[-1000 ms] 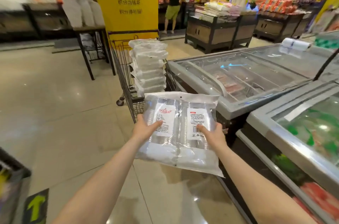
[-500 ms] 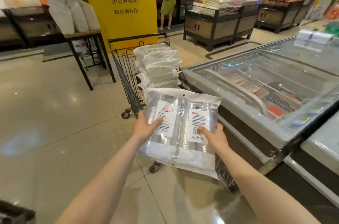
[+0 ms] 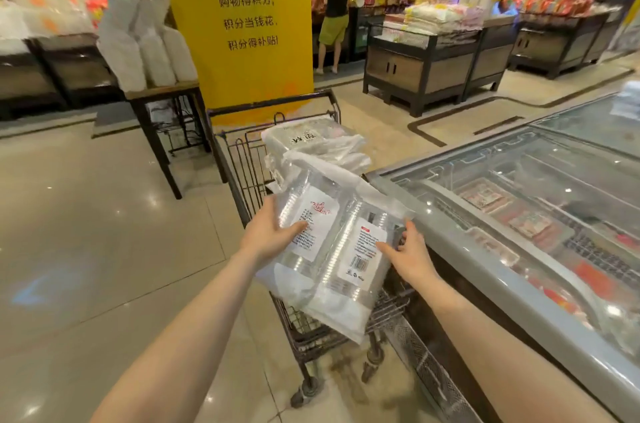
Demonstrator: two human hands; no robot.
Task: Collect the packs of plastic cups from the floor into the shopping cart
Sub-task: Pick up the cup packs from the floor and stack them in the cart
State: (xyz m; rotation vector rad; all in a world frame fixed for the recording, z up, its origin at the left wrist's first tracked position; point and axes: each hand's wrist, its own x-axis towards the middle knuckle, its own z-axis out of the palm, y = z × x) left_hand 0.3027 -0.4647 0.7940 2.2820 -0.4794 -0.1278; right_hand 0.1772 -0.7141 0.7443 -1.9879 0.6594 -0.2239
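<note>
While both hands hold one clear pack of plastic cups (image 3: 332, 249) over the shopping cart (image 3: 239, 176), the left hand (image 3: 268, 232) grips the pack's left edge, thumb curled across the front onto the white label and the other fingers hidden behind the plastic; the right hand (image 3: 407, 254) grips the right edge, thumb pressed on the second label near the barcode and fingertips wrapped round the far side; how tightly the hidden fingers curl cannot be told; the pack is tilted, its top edge away from the fingers and leaning toward the stack of packs (image 3: 311, 145) already in the cart, its lower corner hanging below both palms over the cart's wire end; whether it touches that stack cannot be told; beyond the fingertips the stack rises above the cart's rim; just right of the right hand's fingers runs a chest freezer (image 3: 519, 214) with glass lids, packaged goods visible beneath; left of the left hand lies glossy beige tiled floor (image 3: 86, 232); farther ahead of the fingers stand a yellow pillar (image 3: 242, 59) with printed characters, a small dark table (image 3: 162, 100) bearing white bags, wooden display stands (image 3: 426, 66), and a person (image 3: 334, 7) facing shelves
</note>
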